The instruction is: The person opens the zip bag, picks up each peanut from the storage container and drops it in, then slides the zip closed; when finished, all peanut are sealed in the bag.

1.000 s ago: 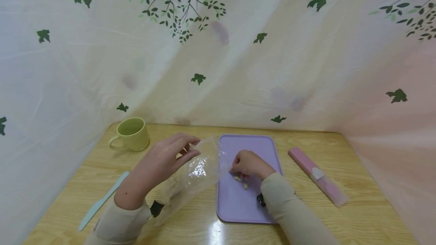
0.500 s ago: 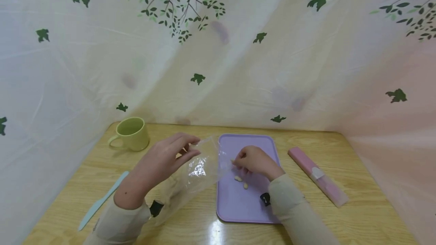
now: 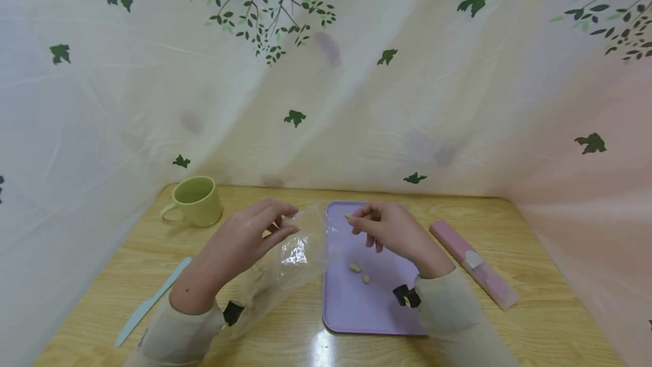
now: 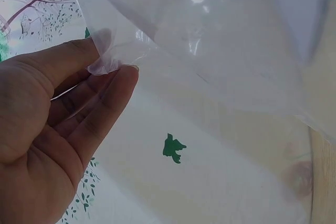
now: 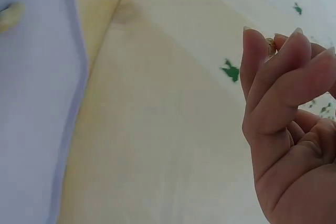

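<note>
My left hand point(image 3: 244, 237) pinches the top edge of a clear plastic bag point(image 3: 300, 251) between thumb and fingertips. Beige pieces show low inside the bag, partly behind my wrist. In the left wrist view the thin film point(image 4: 210, 61) spreads out from the fingertips. Over the back of the purple tray point(image 3: 356, 313), my right hand point(image 3: 397, 237) pinches a small pale nut-like piece point(image 3: 348, 216). The right wrist view shows that piece point(image 5: 271, 48) mostly covered by fingers. Two similar pieces, one nut-like piece point(image 3: 355, 268) and another nut-like piece point(image 3: 365, 279), lie on the tray.
A green mug point(image 3: 196, 203) stands at the table's back left. Nearer, a pale blue plastic knife point(image 3: 153, 299) lies at an angle. Right of the tray rests a long pink case point(image 3: 474, 265) with a white clasp. A printed curtain point(image 3: 346, 118) hangs behind the table.
My right hand has lifted off the tray, moving back and slightly right, with a nut-like piece in its fingertips. The left hand and the bag have stayed almost still.
</note>
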{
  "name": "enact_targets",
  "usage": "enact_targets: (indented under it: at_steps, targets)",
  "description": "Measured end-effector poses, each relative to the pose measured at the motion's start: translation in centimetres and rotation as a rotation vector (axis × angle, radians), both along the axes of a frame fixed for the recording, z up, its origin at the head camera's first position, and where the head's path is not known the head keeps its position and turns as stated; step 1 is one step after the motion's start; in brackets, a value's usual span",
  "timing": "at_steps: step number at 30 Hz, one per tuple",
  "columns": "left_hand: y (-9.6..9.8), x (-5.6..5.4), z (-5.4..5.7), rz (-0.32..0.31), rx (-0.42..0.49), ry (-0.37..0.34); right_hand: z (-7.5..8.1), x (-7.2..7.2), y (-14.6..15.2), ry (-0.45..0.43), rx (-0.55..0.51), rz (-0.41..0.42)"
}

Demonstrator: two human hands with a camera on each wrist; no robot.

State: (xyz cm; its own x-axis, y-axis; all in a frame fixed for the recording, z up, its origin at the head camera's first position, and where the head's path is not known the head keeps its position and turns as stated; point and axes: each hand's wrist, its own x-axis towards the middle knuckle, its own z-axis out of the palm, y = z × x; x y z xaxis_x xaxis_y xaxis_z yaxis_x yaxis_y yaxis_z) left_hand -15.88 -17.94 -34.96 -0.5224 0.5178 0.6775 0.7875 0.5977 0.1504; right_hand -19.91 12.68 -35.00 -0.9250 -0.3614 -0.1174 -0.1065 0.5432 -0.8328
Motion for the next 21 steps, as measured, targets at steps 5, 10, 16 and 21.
enact_targets:
  at_steps: [5,10,16,21]
  targets:
    - [-0.1,0.1,0.0,0.004,-0.001,0.004,1.6,1.5,-0.7,0.056,-0.007,0.051]
    - [-0.1,0.1,0.0,-0.002,0.004,0.008,2.3,2.5,-1.6,0.095,0.012,0.099]
    - [-0.1,0.2,0.1,-0.003,0.0,0.008,2.6,3.2,-2.2,0.088,0.029,0.124]
    - [-0.1,0.2,0.1,-0.005,-0.001,0.01,2.8,3.5,-2.6,0.084,0.041,0.137]
